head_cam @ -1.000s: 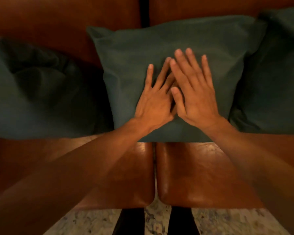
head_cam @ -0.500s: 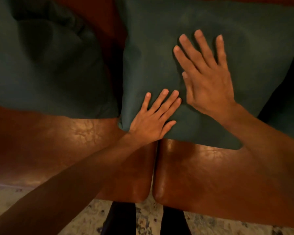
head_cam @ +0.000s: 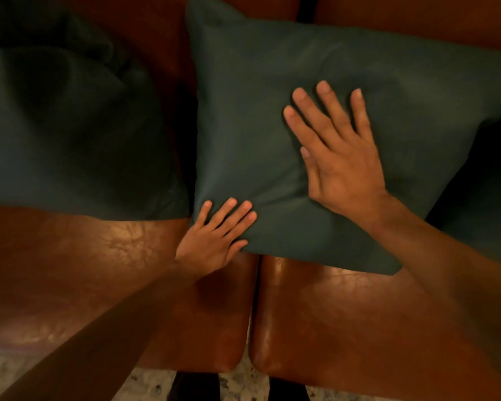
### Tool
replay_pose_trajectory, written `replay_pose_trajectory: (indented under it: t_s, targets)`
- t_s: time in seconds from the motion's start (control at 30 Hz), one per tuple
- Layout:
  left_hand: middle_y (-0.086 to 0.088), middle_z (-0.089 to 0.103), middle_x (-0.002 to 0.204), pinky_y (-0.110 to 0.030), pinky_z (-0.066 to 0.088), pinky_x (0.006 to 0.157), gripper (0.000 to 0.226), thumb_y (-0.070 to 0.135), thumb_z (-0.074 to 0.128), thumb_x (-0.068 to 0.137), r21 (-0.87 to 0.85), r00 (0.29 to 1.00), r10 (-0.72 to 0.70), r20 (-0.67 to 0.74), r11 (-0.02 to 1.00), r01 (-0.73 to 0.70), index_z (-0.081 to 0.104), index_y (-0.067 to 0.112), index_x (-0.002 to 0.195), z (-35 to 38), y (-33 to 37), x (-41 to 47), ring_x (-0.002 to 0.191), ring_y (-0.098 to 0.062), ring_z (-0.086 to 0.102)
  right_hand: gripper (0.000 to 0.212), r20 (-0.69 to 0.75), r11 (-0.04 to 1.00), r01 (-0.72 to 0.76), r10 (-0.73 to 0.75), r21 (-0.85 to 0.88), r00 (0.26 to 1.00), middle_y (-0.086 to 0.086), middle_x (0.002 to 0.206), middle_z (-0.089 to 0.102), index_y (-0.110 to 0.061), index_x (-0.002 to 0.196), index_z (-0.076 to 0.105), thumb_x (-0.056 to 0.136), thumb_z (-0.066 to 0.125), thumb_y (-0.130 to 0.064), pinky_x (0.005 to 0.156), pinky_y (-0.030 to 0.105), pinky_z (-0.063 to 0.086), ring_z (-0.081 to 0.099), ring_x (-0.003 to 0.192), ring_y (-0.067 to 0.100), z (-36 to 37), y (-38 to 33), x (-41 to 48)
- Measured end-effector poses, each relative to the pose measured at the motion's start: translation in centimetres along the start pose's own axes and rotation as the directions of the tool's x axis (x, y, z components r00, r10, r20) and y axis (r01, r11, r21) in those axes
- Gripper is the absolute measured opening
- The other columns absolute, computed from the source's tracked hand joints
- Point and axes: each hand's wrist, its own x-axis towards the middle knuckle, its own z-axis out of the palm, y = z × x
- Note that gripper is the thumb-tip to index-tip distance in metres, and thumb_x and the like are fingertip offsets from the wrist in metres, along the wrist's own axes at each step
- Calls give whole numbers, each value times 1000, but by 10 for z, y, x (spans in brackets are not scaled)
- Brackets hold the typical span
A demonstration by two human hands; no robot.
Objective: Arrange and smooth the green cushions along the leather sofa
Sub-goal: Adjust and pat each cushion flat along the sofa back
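Here the middle green cushion [head_cam: 272, 117] leans against the leather sofa [head_cam: 344, 314], straddling the gap between two seat pads; the right hand [head_cam: 342, 157] lies flat and spread on its face; the left hand [head_cam: 214, 233], fingers extended, presses its near left corner; a crumpled cushion [head_cam: 64, 117] sits just left, another [head_cam: 486, 198] right; no lettering is legible.

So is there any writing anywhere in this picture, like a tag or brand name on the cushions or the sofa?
None: no word, number, label or logo shows anywhere in the view.
Middle cushion: plain green fabric, no tag visible.
Left cushion: plain and creased, no tag visible.
Sofa: bare brown leather, no stamp or label.
The left hand and right hand lie flat on the middle cushion and cover part of it.
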Motion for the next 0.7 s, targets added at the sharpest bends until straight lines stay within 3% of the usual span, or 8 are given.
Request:
replay_pose_trajectory:
  t_s: [0.1,0.2,0.3,0.4,0.53,0.7]
  targets:
    - [0,1,173,-55,-1,127,63,44,27,110,-66,998,15,57,998,-11,7,21,165,-15,-3,2,160,-24,3,55,33,1000,-13,13,2,999,8,171,28,-13,161,34,106,39,-19,129,60,10,21,159,33,-4,-4,2]
    - [-1,9,173,-60,8,126,62,41,32,110,-186,996,-34,77,981,48,10,21,165,-47,10,10,159,-26,12,55,7,990,-65,64,124,998,12,170,28,-9,160,35,106,42,-18,130,58,12,19,160,32,-18,-5,2]
    - [-3,17,171,-58,11,126,62,39,38,108,-321,982,-187,1,930,177,18,20,164,-90,22,42,158,-28,18,53,-71,956,-178,199,235,977,13,169,30,-5,159,36,108,44,-17,129,58,15,21,160,30,-34,-4,3]
    - [-5,16,171,-55,5,127,60,30,42,107,-363,950,-290,-114,903,232,24,15,162,-125,19,119,158,-29,14,54,-82,930,-284,310,232,947,13,170,28,-4,160,33,108,42,-17,129,58,14,19,160,30,-47,5,6]
    - [-11,17,170,-57,3,127,58,27,36,109,-300,955,-240,-173,937,181,24,7,161,-141,3,230,159,-30,9,57,-3,931,-328,333,159,943,12,172,20,-5,163,26,110,36,-24,130,58,11,12,162,28,-53,13,17]
    - [-12,10,172,-60,8,127,61,26,24,107,-54,994,-112,4,992,112,10,6,163,-118,-12,282,159,-28,4,61,80,921,-389,387,8,919,11,174,15,-3,164,19,108,31,-23,130,56,9,8,162,26,-36,26,34]
